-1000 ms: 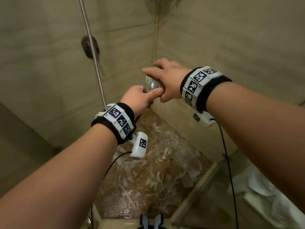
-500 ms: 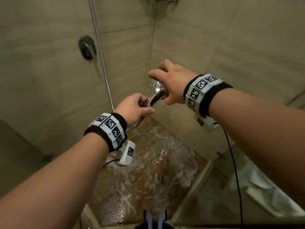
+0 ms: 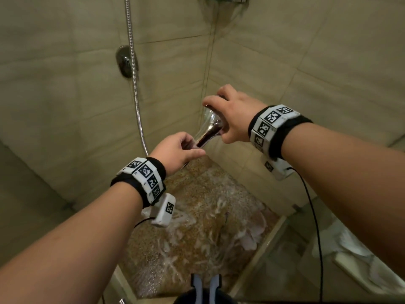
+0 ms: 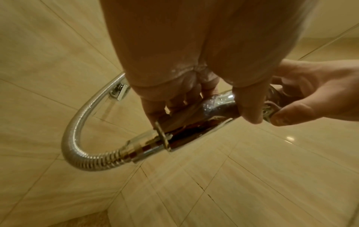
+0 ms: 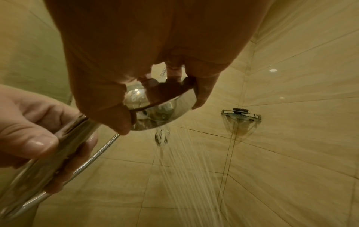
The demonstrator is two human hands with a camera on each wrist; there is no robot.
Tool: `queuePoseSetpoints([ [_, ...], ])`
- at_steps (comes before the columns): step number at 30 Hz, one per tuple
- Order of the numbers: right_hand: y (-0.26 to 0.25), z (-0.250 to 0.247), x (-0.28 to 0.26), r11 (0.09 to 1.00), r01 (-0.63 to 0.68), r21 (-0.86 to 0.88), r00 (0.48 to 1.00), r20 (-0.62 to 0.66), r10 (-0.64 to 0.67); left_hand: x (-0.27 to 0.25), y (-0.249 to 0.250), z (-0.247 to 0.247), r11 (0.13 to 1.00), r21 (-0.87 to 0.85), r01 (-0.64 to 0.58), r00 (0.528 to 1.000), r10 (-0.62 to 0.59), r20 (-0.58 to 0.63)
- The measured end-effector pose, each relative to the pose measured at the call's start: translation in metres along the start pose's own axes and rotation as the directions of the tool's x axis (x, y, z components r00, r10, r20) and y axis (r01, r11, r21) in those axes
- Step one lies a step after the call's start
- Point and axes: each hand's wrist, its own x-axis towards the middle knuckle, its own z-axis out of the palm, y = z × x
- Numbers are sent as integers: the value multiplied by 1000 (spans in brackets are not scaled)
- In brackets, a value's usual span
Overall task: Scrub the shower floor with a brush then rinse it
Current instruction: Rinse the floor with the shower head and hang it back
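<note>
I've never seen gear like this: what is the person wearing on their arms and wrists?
Both forearms are bare, no sleeves. Each wrist carries a black band faced with white tiles printed with black square-pattern markers. A small white box hangs under each wrist, trailing a thin black cable.

The shower head (image 3: 210, 121) is held up in the corner where two tiled walls (image 3: 65, 88) meet, above the shower floor (image 3: 197, 227). The right hand (image 3: 235, 116) grips its round end; the left hand (image 3: 176, 151), lower and to the left, holds the handle (image 4: 196, 122). The hose (image 3: 134, 84) hangs down the left wall, passing in front of the wall knob (image 3: 125, 61), and loops up into the handle's lower end. A corner shelf (image 5: 240, 114) sits in the wall corner above. Water (image 5: 186, 161) streams from the head down toward the floor. A curb (image 3: 260, 253) borders the floor on the right.
</note>
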Motion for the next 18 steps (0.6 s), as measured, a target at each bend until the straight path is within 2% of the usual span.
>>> queuePoseSetpoints([
  [4,9,-2,-10,1000,-25,14,1000,-8,25,-3,6,8,999,-4,-44,999,44,-17],
  [18,29,-5,-38,997,-82,15,997,-8,82,-3,19,35,995,-82,-63,998,63,-11],
])
